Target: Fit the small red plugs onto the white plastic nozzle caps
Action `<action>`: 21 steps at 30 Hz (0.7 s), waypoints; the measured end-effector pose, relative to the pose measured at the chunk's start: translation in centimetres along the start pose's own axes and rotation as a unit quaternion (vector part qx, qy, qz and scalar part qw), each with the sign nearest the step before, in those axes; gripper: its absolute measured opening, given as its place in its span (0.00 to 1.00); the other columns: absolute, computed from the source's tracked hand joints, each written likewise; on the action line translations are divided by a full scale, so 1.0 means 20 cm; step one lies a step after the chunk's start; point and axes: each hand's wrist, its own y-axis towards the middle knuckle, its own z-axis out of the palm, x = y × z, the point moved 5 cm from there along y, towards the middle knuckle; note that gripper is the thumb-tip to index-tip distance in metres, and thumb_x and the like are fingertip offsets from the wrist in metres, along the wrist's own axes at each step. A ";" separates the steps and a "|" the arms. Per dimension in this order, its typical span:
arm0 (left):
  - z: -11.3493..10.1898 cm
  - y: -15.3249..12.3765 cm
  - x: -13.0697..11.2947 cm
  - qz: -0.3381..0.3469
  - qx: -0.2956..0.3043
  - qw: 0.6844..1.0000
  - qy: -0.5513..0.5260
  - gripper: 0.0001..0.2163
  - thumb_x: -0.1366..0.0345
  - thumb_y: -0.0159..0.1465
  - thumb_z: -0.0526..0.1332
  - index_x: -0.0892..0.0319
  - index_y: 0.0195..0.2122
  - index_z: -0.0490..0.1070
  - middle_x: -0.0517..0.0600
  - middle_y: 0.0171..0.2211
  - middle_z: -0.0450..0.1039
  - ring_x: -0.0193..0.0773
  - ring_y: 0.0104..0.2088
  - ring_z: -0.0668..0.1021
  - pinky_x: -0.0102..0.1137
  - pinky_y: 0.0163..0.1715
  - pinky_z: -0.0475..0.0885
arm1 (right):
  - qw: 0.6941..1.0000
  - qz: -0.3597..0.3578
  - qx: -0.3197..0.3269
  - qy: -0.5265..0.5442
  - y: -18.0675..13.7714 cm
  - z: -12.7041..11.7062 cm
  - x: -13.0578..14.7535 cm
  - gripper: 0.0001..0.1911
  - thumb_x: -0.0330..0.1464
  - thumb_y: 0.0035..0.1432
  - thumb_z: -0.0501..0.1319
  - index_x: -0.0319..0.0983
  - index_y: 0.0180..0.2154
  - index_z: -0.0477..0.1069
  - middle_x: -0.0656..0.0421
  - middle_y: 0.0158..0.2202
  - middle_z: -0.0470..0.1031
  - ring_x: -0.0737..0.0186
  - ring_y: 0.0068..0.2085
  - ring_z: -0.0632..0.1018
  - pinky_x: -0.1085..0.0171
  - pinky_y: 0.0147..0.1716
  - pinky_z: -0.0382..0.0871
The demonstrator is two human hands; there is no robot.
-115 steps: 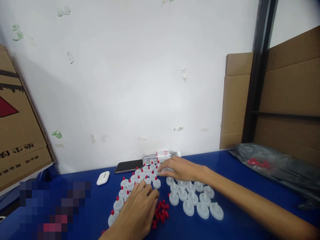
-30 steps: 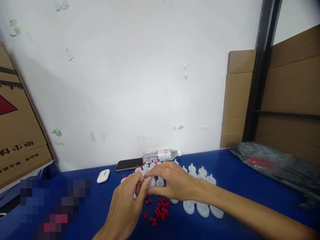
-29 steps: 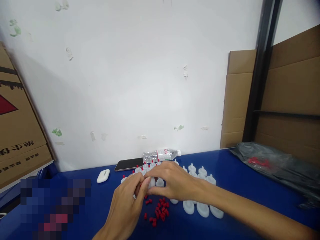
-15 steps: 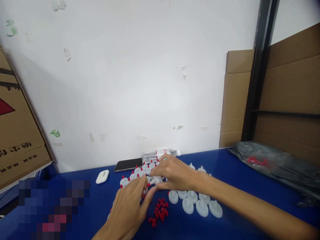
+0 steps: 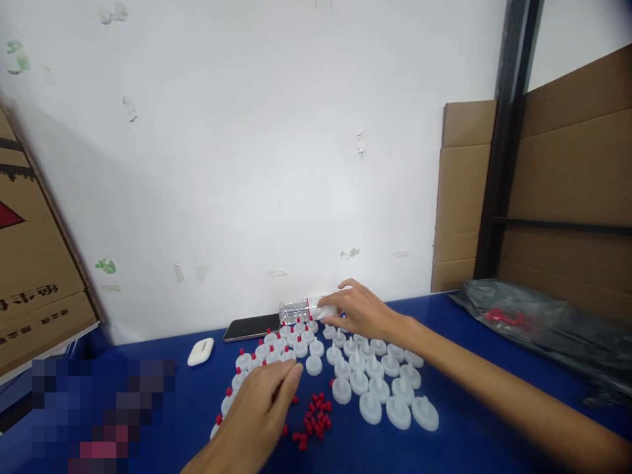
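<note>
Over the back of the rows, close to the lying bottle, my right hand (image 5: 359, 311) is closed with thumb and fingers around a white nozzle cap (image 5: 326, 315), partly hidden by the fingers. My left hand (image 5: 259, 401) is closed at the front left, thumb pressed to the curled fingers; what it holds, if anything, is hidden. White nozzle caps with red tips (image 5: 261, 350) stand in rows beyond and left of it. To the right stand several bare white nozzle caps (image 5: 379, 388). Loose small red tips (image 5: 318, 418) lie in a heap between the hands.
Along the wall lie a clear plastic bottle (image 5: 295, 311) and a dark phone (image 5: 251, 327). A white earphone case (image 5: 200, 352) rests on the blue table at left. A grey plastic bag (image 5: 523, 329) with red pieces lies at right, by cardboard (image 5: 461, 197).
My right hand has moved back and away from my left hand, towards the bottle. My left hand stays near its place. The caps between them are now uncovered.
</note>
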 end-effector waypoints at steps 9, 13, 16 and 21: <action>0.02 -0.02 0.01 0.010 0.013 0.957 0.291 0.12 0.68 0.72 0.49 0.52 0.50 0.69 0.54 0.48 0.73 0.51 0.49 0.76 0.43 0.43 0.72 | 0.980 0.140 0.138 -0.009 -0.07 0.09 -0.25 0.16 0.40 0.68 0.62 0.38 0.52 0.71 0.54 0.49 0.75 0.57 0.44 0.79 0.54 0.44 0.76; -0.05 0.02 0.05 -0.039 0.015 0.921 0.387 0.12 0.69 0.71 0.50 0.56 0.49 0.71 0.57 0.47 0.73 0.54 0.49 0.75 0.41 0.36 0.74 | 0.962 0.172 0.210 -0.015 -0.10 0.10 -0.33 0.18 0.39 0.68 0.62 0.39 0.55 0.70 0.52 0.56 0.72 0.54 0.50 0.77 0.50 0.49 0.75; -0.06 0.02 0.07 -0.060 0.029 0.907 0.416 0.11 0.68 0.71 0.51 0.58 0.47 0.73 0.58 0.46 0.74 0.55 0.49 0.75 0.41 0.36 0.75 | 0.942 0.195 0.274 -0.004 -0.14 0.11 -0.37 0.17 0.39 0.68 0.62 0.39 0.55 0.70 0.52 0.55 0.72 0.54 0.50 0.77 0.51 0.48 0.75; -0.06 0.03 0.10 -0.089 0.040 0.906 0.412 0.11 0.69 0.71 0.53 0.60 0.43 0.76 0.59 0.43 0.77 0.55 0.49 0.76 0.40 0.37 0.74 | 0.925 0.213 0.313 0.030 -0.17 0.13 -0.39 0.18 0.39 0.68 0.62 0.39 0.55 0.70 0.52 0.55 0.72 0.54 0.49 0.77 0.51 0.47 0.76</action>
